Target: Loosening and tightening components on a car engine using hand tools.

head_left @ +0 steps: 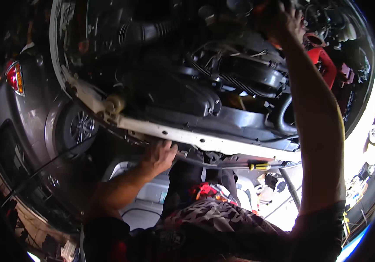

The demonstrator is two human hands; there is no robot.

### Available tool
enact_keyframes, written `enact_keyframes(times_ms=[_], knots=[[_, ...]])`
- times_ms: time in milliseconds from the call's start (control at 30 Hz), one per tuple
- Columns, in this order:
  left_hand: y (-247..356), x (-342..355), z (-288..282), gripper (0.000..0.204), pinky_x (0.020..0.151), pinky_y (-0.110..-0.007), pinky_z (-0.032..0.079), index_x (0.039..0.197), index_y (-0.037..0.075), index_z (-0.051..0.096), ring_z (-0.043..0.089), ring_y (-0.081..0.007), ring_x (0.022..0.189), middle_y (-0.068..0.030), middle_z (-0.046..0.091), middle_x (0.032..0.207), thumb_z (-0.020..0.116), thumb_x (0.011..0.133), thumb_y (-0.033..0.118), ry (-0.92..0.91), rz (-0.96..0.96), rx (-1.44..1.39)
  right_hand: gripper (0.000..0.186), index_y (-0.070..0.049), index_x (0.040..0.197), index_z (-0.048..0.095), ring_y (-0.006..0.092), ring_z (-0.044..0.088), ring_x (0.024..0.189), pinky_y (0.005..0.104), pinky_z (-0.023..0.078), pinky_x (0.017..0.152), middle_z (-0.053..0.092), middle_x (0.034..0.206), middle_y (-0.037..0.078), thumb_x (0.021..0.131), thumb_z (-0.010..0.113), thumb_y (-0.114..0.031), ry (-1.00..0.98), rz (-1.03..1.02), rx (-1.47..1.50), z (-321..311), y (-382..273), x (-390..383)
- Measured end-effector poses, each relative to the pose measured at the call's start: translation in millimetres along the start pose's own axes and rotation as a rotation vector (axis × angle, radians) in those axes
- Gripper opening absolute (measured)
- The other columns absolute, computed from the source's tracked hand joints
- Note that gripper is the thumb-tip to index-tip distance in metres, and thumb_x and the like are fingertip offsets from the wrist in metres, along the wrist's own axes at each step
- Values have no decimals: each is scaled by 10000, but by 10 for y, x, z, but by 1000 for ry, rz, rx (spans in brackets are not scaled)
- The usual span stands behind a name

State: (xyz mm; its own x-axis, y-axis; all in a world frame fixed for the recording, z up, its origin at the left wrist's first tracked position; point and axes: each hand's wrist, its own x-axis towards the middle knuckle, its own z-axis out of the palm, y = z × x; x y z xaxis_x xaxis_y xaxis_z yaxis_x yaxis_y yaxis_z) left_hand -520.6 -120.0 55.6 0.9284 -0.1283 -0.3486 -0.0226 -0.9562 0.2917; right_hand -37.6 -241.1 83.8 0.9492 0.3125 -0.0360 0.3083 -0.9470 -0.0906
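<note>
I lean over an open car engine bay full of black covers and hoses. My left hand rests on the white front crossmember, fingers curled over its edge; whether it holds anything is hidden. My right hand reaches far into the back of the bay among dark parts, fingers spread around something I cannot make out. A screwdriver with a yellow-and-black handle lies along the lower edge of the crossmember, between my arms.
A ribbed black intake hose runs across the top. A red part sits at the right of the bay. A grey car with a wheel and a red tail light stands at the left.
</note>
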Motion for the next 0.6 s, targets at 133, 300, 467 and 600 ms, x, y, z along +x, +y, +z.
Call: enact_keyframes(times_ms=[133, 300, 467, 600], knots=[[0, -2, 274, 148, 603, -399, 549, 1005, 116, 764, 661, -266, 702, -71, 591, 845, 709, 879, 172, -3, -52, -169, 682, -273, 1401, 535, 459, 309, 1494, 534, 352, 1202, 357, 1616, 175, 807, 753, -528, -77, -71, -129, 49, 221, 158], [-40, -14, 424, 95, 586, -407, 564, 942, 123, 761, 669, -259, 697, -63, 586, 821, 724, 881, 186, 48, 37, -216, 905, -240, 1491, 491, 464, 202, 1554, 619, 336, 1193, 252, 1687, 176, 740, 777, -656, -28, 45, -42, 113, 435, 228], [-92, 447, -17, 81, 605, -363, 555, 817, 134, 636, 641, -239, 668, -47, 576, 776, 706, 856, 140, 56, 243, -372, 970, -275, 1554, 427, 432, 171, 1570, 705, 292, 1163, 233, 1702, 154, 738, 757, -685, -60, 79, 18, 87, 380, 227], [-682, 1957, -998, 38, 762, -432, 538, 877, 84, 680, 666, -309, 829, -98, 669, 885, 717, 871, 79, 342, 242, -324, 916, -334, 1521, 463, 454, 180, 1563, 718, 304, 1144, 224, 1706, 159, 723, 782, -651, -135, 64, -1, -6, 390, 227]])
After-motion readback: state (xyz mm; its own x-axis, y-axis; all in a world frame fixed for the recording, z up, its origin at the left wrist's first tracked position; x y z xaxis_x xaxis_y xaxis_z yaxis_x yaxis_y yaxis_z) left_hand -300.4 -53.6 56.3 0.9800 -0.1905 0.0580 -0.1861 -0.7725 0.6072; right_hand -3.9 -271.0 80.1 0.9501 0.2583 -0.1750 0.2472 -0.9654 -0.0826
